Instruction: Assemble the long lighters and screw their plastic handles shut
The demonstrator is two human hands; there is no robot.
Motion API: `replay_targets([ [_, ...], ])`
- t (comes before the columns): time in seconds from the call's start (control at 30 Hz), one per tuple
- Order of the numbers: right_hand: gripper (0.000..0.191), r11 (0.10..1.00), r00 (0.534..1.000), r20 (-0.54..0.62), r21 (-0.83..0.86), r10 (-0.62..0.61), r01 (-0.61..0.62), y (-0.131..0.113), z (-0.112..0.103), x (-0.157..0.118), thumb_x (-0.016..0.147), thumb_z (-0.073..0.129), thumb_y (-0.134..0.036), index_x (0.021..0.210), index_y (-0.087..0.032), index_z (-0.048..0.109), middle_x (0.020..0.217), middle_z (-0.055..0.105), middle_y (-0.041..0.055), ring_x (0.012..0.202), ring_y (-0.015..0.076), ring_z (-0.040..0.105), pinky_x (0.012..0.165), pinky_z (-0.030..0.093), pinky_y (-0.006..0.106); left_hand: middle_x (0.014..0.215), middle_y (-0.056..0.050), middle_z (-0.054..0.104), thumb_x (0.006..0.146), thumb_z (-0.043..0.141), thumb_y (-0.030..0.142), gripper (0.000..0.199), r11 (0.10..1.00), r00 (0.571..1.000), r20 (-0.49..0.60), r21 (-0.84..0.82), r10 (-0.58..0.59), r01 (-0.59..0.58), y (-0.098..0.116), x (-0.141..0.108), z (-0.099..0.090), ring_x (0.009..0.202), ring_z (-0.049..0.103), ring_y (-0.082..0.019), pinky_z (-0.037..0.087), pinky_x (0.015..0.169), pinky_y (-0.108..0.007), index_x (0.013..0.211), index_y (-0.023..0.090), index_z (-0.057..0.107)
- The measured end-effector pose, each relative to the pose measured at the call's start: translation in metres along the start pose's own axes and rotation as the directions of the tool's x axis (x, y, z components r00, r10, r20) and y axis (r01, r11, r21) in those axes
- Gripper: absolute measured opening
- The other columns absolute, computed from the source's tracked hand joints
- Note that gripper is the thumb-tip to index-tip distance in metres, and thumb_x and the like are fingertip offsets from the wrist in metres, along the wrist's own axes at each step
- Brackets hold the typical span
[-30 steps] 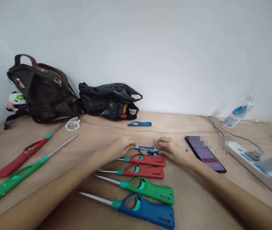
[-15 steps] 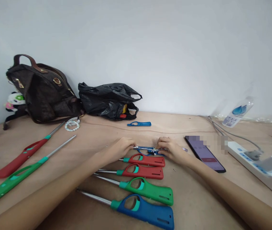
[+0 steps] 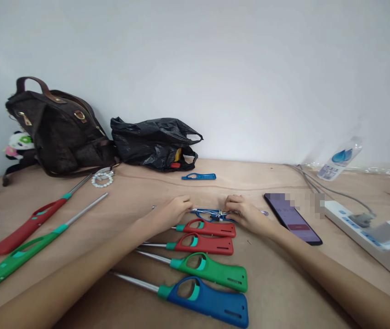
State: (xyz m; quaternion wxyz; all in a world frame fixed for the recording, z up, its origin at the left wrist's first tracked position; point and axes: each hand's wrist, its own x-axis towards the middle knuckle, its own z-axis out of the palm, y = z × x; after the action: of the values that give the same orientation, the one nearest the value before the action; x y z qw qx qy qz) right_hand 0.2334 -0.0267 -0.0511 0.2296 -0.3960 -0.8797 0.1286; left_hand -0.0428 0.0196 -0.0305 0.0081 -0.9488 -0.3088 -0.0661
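Both hands close their grip on one small thing: the left hand [image 3: 171, 211] pinches the near-left end and the right hand [image 3: 246, 214] the other end of an opened-up blue lighter [image 3: 211, 214], its metal innards showing between the fingers. It sits low, at or just above the table [image 3: 140, 192]; I cannot tell whether it touches the wood. Fingers are curled tight, with nothing else in either hand.

To do this well, I would judge, the wrists should rest on the table and the small parts be kept level, since loose springs or pins could roll off among the clutter.

Just in front of the hands lies a row of finished lighters: two red lighters [image 3: 205, 227], then a green lighter [image 3: 211, 270], then a blue one [image 3: 205, 299] nearest the person. The first red one almost touches the work, so there is little room towards the body. A phone [image 3: 292, 218] lies close by the right hand, with a power strip [image 3: 369, 237] beyond it. Open wood lies beyond the hands, up to a blue shell half [image 3: 199, 176] and a black bag [image 3: 153, 144]. Leftward, two long lighters [image 3: 26, 237] and a brown handbag [image 3: 57, 130] sit well apart.
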Motion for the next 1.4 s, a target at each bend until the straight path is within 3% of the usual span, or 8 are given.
replay_targets([
  [0.43, 0.013, 0.999, 1.0, -0.017, -0.034, -0.013, 0.013, 0.002, 0.001, 0.0, 0.09, 0.053, -0.01, 0.091, -0.019, 0.062, 0.093, 0.056, 0.0056, 0.087, 0.0193, 0.054, 0.08, 0.043, 0.034, 0.112, -0.007, 0.065, 0.082, 0.053, -0.003, 0.036, 0.985, 0.994, 0.047, 0.132, 0.103, -0.109, 0.0, 0.001, 0.0, 0.1, 0.063, -0.021, 0.049, 0.086, -0.031, 0.109, 0.018, 0.063],
  [0.7, 0.016, 0.998, 1.0, -0.009, -0.067, 0.007, -0.008, 0.002, 0.002, -0.001, 0.086, 0.055, -0.007, 0.093, -0.019, 0.063, 0.094, 0.056, 0.0055, 0.088, 0.0196, 0.054, 0.081, 0.043, 0.034, 0.097, -0.009, 0.067, 0.087, 0.056, 0.002, 0.016, 0.954, 0.991, 0.076, 0.273, 0.108, -0.125, 0.016, 0.003, -0.004, 0.088, 0.065, -0.022, 0.049, 0.075, -0.028, 0.096, 0.013, 0.064],
  [0.87, 0.017, 0.988, 0.999, 0.039, -0.15, 0.038, -0.032, -0.002, -0.008, 0.0, 0.085, 0.059, -0.01, 0.098, -0.019, 0.064, 0.096, 0.059, 0.0068, 0.091, 0.0218, 0.056, 0.083, 0.043, 0.037, 0.095, -0.009, 0.067, 0.086, 0.058, 0.002, 0.014, 0.963, 0.992, 0.05, 0.241, 0.113, -0.122, 0.015, 0.003, -0.002, 0.087, 0.066, -0.023, 0.049, 0.074, -0.029, 0.094, 0.012, 0.064],
  [1.03, 0.01, 0.989, 0.997, -0.006, -0.126, 0.083, -0.083, -0.016, -0.017, 0.002, 0.087, 0.058, -0.015, 0.094, -0.019, 0.064, 0.094, 0.06, 0.0077, 0.09, 0.0221, 0.057, 0.08, 0.046, 0.036, 0.094, -0.009, 0.066, 0.088, 0.054, 0.002, 0.014, 0.965, 0.992, 0.011, 0.232, 0.124, -0.123, 0.012, 0.003, 0.001, 0.087, 0.066, -0.022, 0.049, 0.076, -0.029, 0.093, 0.013, 0.063],
  [1.2, 0.004, 0.991, 0.993, 0.029, -0.075, 0.116, -0.114, -0.034, -0.011, 0.005, 0.086, 0.06, -0.015, 0.084, -0.019, 0.059, 0.088, 0.06, 0.0043, 0.079, 0.0177, 0.057, 0.07, 0.044, 0.03, 0.097, -0.01, 0.066, 0.086, 0.056, 0.002, 0.014, 0.955, 0.991, 0.047, 0.264, 0.124, -0.132, 0.012, 0.002, -0.001, 0.088, 0.065, -0.023, 0.05, 0.077, -0.031, 0.093, 0.012, 0.064],
  [1.4, 0.004, 0.983, 0.984, 0.014, -0.066, 0.175, -0.174, -0.037, -0.006, 0.005, 0.086, 0.06, -0.018, 0.084, -0.019, 0.057, 0.085, 0.06, 0.0036, 0.076, 0.0171, 0.056, 0.067, 0.042, 0.028, 0.096, -0.009, 0.064, 0.085, 0.055, 0.003, 0.016, 0.983, 0.996, -0.002, 0.159, 0.091, -0.089, 0.011, 0.002, -0.006, 0.092, 0.063, -0.022, 0.048, 0.082, -0.03, 0.094, 0.014, 0.063],
])
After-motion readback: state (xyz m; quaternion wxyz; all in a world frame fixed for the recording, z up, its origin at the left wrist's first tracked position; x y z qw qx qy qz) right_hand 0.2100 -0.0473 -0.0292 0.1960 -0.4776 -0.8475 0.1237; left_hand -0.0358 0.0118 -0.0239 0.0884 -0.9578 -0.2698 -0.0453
